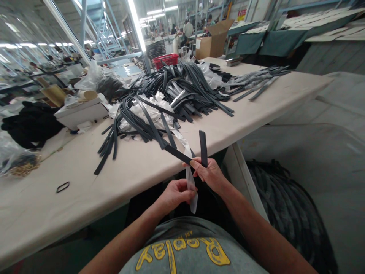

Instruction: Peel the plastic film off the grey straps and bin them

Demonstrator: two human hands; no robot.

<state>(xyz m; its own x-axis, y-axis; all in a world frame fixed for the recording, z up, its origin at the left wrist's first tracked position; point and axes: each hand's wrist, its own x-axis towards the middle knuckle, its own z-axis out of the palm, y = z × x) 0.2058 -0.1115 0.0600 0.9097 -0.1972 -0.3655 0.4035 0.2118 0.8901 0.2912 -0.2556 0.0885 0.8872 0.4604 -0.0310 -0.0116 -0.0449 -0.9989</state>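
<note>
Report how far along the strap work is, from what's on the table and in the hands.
Done: cannot tell for sure; some loose black strips lie apart from the heap on the table. In hand: the right hand holds a black strap, while the left hand pinches a white backing strip hanging from it. Left: a large tangled pile of straps.

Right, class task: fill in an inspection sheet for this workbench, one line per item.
Surface: pale table, long, partly covered.
Job's things: black strap in right hand; white tape strip pinched by left hand.
Clutter: heap of black straps, white box, black ring, red basket, cardboard box.
Grippers: both hands closed on items.
Cables: nothing seen.
Surroundings: factory hall, people far off.
</note>
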